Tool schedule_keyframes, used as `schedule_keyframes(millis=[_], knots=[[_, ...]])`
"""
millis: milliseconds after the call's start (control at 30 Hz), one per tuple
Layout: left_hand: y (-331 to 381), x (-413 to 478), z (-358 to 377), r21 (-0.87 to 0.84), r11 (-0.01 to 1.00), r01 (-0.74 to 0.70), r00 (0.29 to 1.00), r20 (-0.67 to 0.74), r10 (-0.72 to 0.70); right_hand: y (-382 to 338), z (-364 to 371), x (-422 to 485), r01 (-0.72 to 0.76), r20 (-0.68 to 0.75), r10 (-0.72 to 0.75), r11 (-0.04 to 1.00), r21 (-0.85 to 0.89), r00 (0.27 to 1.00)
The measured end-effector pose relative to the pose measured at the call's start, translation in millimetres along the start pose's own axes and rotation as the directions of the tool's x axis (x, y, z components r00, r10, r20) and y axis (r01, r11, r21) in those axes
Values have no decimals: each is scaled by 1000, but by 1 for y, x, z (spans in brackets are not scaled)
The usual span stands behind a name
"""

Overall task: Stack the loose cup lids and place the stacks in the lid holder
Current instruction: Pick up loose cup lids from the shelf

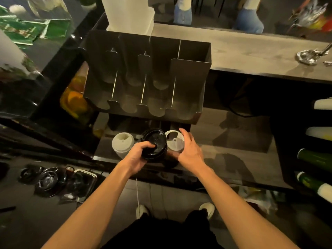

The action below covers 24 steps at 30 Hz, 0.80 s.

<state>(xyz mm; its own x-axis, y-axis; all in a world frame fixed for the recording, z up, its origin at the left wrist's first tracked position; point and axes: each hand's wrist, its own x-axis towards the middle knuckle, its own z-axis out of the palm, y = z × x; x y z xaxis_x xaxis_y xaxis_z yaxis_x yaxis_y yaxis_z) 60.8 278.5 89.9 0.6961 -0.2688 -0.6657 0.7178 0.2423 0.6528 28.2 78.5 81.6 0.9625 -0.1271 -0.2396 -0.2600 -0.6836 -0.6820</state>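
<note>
The left hand (pixel 138 156) grips the black lid stack (pixel 156 143); the right hand (pixel 189 150) seems to cup the white stack (pixel 173 141). The lid holder (pixel 189 72) stands straight ahead, beyond both hands.

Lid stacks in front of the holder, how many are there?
3. The left white stack stands free; the black stack is in the middle, gripped by the left hand; the right white stack is grasped by the right hand. Others may be hidden.
</note>
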Motion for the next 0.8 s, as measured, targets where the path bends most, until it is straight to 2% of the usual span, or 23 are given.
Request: schedule_keyframes(millis=[67,300,500,633,800], knots=[[7,-5,-19,-13,999,-30,999,-19,29,-16,11,-4,-27,-11,26,999,-24,1000],[27,-21,-57,-11,998,-55,996,-65,54,-50,32,-15,57,-117,-53,998,31,992],[36,-45,-64,32,993,-117,979,-164,121,-69,35,-5,96,30,-100,990,101,995],[42,-52,-77,-13,981,-193,950,-253,184,-84,50,4,95,40,-103,983,159,994],[48,-58,-100,-19,972,-234,921,-326,215,-104,71,1,121,-2,-121,990,76,993]])
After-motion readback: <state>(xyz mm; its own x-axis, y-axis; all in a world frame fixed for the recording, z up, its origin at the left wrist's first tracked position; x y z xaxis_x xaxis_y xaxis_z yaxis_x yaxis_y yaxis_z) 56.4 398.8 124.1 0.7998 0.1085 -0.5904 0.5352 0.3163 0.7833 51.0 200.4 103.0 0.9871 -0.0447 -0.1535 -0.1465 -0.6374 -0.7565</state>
